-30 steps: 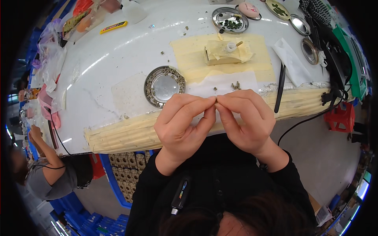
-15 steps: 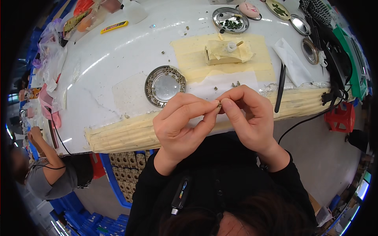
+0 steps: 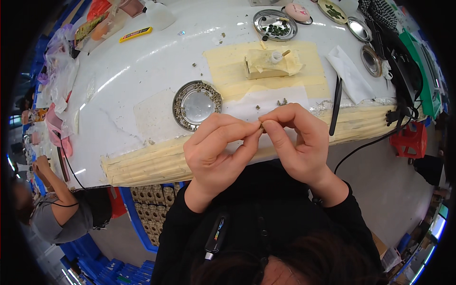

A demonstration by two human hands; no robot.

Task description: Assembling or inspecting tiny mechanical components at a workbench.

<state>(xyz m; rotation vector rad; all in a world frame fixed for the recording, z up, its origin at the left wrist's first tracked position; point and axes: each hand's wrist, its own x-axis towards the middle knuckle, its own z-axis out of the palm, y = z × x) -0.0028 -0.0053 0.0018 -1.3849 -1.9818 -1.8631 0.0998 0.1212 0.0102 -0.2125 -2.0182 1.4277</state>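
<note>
A white worktable (image 3: 142,76) with a tape-padded front edge was seen from above. Nearest, the left hand (image 3: 216,152) and right hand (image 3: 297,140) were raised together over that edge, their fingertips pinched on a tiny part (image 3: 261,127), too small to identify. A fine fitting step was judged under way; steady fingers would be called for. Beyond, a round metal dish (image 3: 196,104) and a taped block (image 3: 270,64) were seen, farther off more dishes (image 3: 274,24).

Bare table (image 3: 142,80) left of metal dish (image 3: 196,104).
</note>
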